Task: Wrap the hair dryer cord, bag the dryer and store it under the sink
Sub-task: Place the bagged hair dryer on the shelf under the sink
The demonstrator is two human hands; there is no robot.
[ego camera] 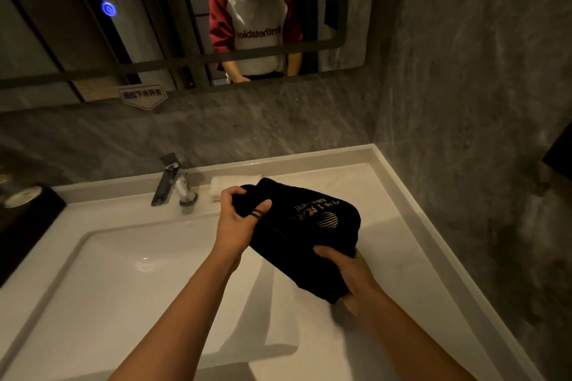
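A black drawstring bag (303, 232) is held above the white surface (356, 192), right of the sink basin (130, 281). Left hand (238, 219) grip pinches its neck; right hand (349, 275) grip clasps its base. Grey stone walls (464, 102) enclose the mirror (154, 9).

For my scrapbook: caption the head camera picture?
Both hands, left and right, hold a black drawstring bag over the white sink counter.
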